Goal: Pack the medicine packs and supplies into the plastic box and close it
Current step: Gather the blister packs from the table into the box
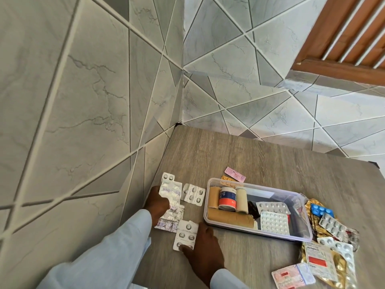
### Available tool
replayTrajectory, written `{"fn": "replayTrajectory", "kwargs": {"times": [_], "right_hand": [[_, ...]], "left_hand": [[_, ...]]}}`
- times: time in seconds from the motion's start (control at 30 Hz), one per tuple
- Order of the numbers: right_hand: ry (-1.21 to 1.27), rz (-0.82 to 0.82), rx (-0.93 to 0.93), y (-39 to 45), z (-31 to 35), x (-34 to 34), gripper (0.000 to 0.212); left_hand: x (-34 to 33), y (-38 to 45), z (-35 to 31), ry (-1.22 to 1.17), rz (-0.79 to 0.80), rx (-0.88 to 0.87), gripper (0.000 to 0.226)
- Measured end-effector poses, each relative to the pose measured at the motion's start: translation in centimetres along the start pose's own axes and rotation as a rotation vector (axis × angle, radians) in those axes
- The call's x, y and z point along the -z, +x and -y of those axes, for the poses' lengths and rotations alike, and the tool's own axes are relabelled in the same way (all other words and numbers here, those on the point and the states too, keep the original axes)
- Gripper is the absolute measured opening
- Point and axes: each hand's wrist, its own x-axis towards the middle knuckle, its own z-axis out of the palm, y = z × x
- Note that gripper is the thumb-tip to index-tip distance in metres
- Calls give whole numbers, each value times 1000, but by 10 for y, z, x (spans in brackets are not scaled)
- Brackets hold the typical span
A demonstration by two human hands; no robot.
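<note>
While the left hand (157, 202) pinches a silver blister strip (169, 191) lifted off the worktop (239, 155), the right hand (205, 243) lies spread, fingertips pressing a white blister pack (185, 231). The open plastic box (258, 234) sits just right, part-filled with bandage rolls (229, 215), tape and packs. Risk: foil packs slipping at the worktop's left edge; the loose pile (333, 247) overfilling the box, blocking closure. Grey wood-grain worktop, tiled corner walls.

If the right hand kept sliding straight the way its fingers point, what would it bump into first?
Probably the blister pack already under its fingertips: the right hand points up-left along it. Beyond lie crumpled foil packs; depth is unclear.
</note>
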Motion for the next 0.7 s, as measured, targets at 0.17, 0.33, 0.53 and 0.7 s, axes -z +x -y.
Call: {"fn": "replayTrajectory", "kwargs": {"times": [0.17, 0.33, 0.53, 0.7], "right_hand": [[77, 48, -72, 10, 5, -4, 88], [216, 117, -123, 20, 3, -2, 96], [251, 123, -168, 26, 2, -3, 66], [229, 94, -215, 28, 6, -3, 53]], "left_hand": [[11, -31, 24, 33, -51, 31, 54], [12, -64, 55, 67, -45, 49, 46], [5, -90, 72, 48, -93, 73, 54], [3, -101, 67, 52, -113, 43, 48]]}}
